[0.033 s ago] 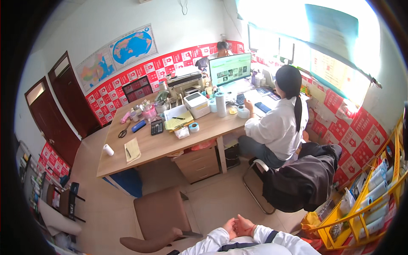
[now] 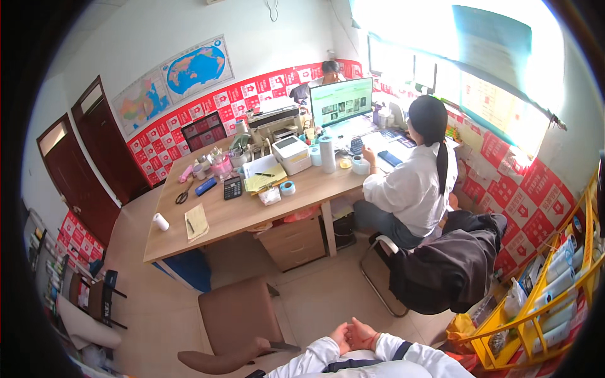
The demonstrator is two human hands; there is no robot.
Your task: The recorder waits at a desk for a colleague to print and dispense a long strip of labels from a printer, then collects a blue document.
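Observation:
My left hand (image 2: pixel 341 339) and my right hand (image 2: pixel 363 334) rest together at the lower middle, in front of my body. Their fingers are curled in and touch each other, and no object shows in either hand. Both forearms are in white sleeves, with a dark band on the right one. Closest to my hands on the left is a brown chair (image 2: pixel 242 315) with an armrest. A dark jacket (image 2: pixel 441 271) hangs over another chair to the right.
A person in a white top (image 2: pixel 409 183) sits at the wooden desk (image 2: pixel 252 217), facing a monitor (image 2: pixel 341 104). On the desk are a white printer (image 2: pixel 292 155), a calculator (image 2: pixel 232 188), scissors (image 2: pixel 182 196) and tape rolls. A yellow rack (image 2: pixel 535 315) with white rolls stands at right.

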